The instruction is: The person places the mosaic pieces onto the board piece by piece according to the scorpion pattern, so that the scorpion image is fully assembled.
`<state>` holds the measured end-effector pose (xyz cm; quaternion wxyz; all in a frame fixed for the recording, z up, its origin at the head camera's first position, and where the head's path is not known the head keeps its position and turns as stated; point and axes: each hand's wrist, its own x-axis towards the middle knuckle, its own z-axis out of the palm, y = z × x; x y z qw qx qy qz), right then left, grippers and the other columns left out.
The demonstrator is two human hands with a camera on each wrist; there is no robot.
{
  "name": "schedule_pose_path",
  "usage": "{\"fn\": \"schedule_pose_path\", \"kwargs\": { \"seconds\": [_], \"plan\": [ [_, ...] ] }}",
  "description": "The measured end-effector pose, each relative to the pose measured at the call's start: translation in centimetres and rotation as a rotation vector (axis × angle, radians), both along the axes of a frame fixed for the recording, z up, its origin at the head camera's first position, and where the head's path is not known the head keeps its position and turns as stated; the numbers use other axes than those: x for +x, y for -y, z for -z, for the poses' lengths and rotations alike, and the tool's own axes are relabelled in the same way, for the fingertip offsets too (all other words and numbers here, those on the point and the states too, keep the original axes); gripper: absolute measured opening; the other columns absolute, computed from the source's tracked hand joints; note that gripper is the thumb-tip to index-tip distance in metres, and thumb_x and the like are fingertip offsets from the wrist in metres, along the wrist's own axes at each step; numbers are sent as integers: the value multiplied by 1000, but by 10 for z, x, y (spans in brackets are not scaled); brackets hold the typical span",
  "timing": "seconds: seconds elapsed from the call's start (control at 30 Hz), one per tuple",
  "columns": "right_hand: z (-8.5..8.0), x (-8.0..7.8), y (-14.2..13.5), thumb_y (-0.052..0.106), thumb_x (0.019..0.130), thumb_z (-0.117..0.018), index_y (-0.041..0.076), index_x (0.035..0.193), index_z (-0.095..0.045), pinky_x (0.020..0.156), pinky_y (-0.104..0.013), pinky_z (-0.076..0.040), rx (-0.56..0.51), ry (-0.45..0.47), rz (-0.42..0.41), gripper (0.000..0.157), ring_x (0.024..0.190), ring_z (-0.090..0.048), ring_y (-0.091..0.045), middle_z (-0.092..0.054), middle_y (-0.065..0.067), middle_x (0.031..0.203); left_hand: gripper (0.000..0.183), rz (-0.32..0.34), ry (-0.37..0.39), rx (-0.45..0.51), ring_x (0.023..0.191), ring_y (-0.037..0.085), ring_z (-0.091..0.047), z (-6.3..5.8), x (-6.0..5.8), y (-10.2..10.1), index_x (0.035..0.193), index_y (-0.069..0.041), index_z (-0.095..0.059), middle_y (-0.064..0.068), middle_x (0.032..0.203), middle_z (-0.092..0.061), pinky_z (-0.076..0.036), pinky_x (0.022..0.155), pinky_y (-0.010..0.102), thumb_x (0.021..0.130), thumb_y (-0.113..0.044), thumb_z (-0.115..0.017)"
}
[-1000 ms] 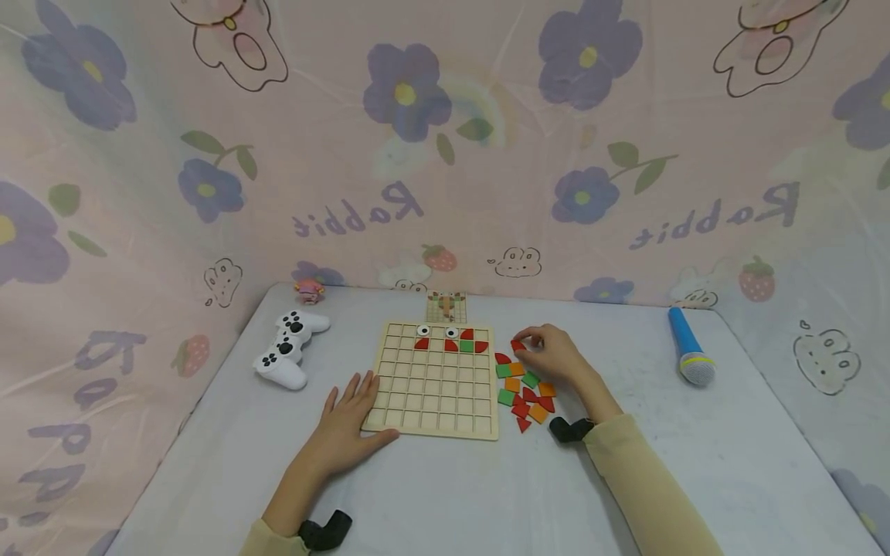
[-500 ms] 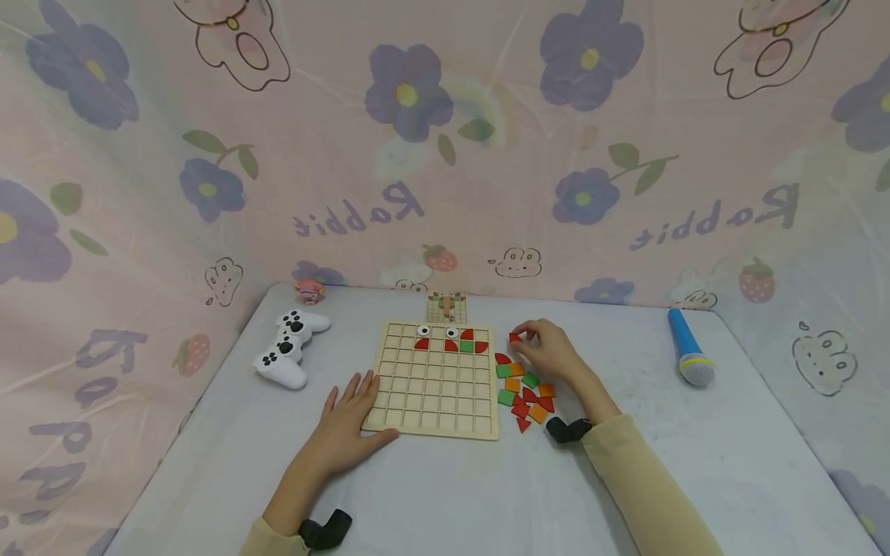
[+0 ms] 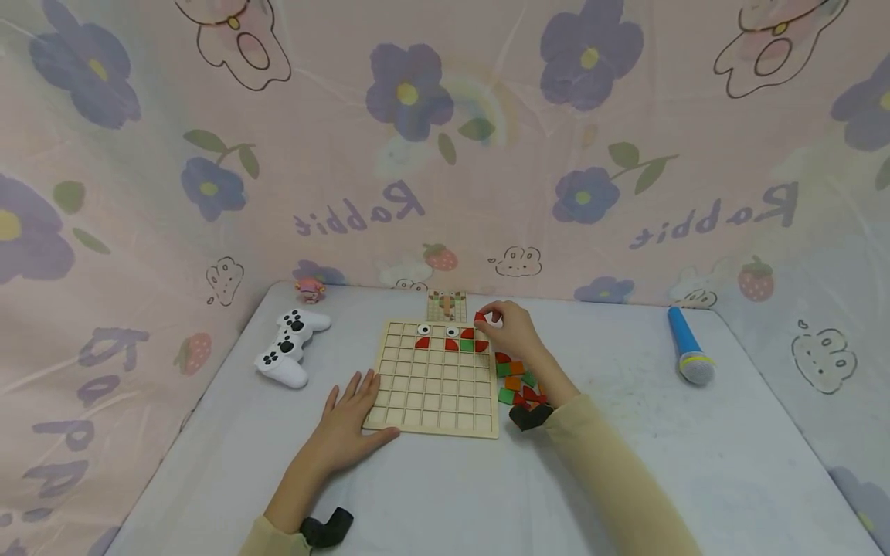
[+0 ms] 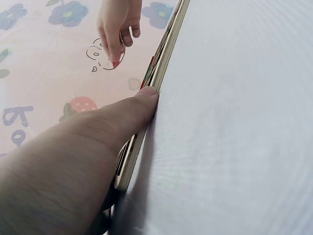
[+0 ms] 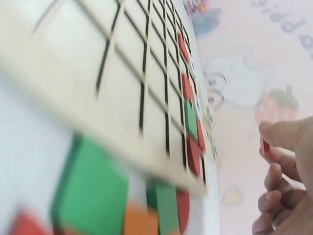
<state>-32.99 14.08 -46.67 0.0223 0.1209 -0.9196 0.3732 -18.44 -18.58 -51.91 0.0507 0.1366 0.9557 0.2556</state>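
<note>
A wooden grid board (image 3: 427, 390) lies on the table. Along its far rows sit two round eye pieces (image 3: 424, 330), several red pieces (image 3: 422, 343) and a green square (image 3: 467, 345). My left hand (image 3: 348, 428) rests on the board's left edge with its fingers spread; its thumb (image 4: 124, 115) touches the near edge. Above the far right corner, my right hand (image 3: 513, 332) pinches a small red piece (image 5: 265, 147) between thumb and fingertips. The held piece is apart from the board, and its full shape is partly hidden by the fingers.
Loose green, orange and red pieces (image 3: 511, 369) lie right of the board, partly under the right forearm. A pattern card (image 3: 446, 306) is behind the board. A white game controller (image 3: 290, 347) and pink figurine (image 3: 310, 290) lie left, a blue microphone (image 3: 688, 347) far right.
My right hand has lifted the red piece away from the loose pile and carried it left and farther back to the board's far right corner. The left hand has stayed in place.
</note>
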Motion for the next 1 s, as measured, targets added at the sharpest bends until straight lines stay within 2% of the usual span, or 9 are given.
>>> {"fn": "schedule_pose_path", "kwargs": {
  "seconds": [0.13,0.23,0.5,0.7,0.83,0.93,0.97,1.0],
  "plan": [
    [1,0,26,24,102,-74,0,122,-73,60,-29,-36,-61,2,-33,32,66,-40,-18,-56,-11,95,104,-7,-5,13,163,42,-12,1,1,1,166,0,-27,18,174,-22,-1,128,69,95,-62,-70],
    [2,-1,44,24,102,-73,-1,123,-73,58,-27,-33,-86,-4,-71,32,61,-36,-14,-56,-9,94,104,-3,-8,16,163,42,-11,3,0,1,166,0,-27,18,174,-22,-1,128,69,95,-63,-69],
    [11,0,86,19,101,-74,-1,124,-74,65,-29,-35,-106,19,-131,30,70,-41,-16,-59,-9,94,107,9,7,-19,165,36,-7,8,-4,0,168,-4,-23,13,175,-18,0,129,66,95,-68,-66],
    [21,-10,109,15,100,-75,-1,121,-76,64,-31,-37,-85,-48,-152,26,68,-41,-15,-60,-10,83,106,2,10,-26,165,36,-7,5,-3,1,168,-4,-23,13,175,-19,-1,129,66,95,-68,-66],
    [29,-17,118,18,100,-76,0,117,-77,82,-41,-50,-38,-89,-116,25,79,-49,-19,-61,-12,87,105,1,-8,-14,164,39,-10,2,-2,0,167,-2,-26,16,175,-21,-2,129,67,95,-66,-67],
    [33,-19,121,20,99,-77,1,116,-78,97,-50,-54,-17,-102,-85,25,91,-60,-27,-66,-17,97,103,0,-29,0,163,41,-13,2,0,0,166,0,-29,18,174,-24,-3,128,68,95,-63,-70],
    [34,-19,122,20,99,-77,2,115,-78,96,-52,-55,-14,-106,-75,25,95,-63,-30,-68,-18,102,103,-1,-32,3,163,41,-14,1,0,0,166,0,-29,18,174,-24,-4,128,68,95,-63,-70],
    [34,-19,123,21,99,-77,2,115,-78,101,-55,-54,-12,-108,-66,25,100,-65,-33,-70,-20,106,103,0,-37,6,163,42,-14,2,0,0,165,1,-30,19,173,-25,-4,127,69,95,-62,-70]
  ]
}}
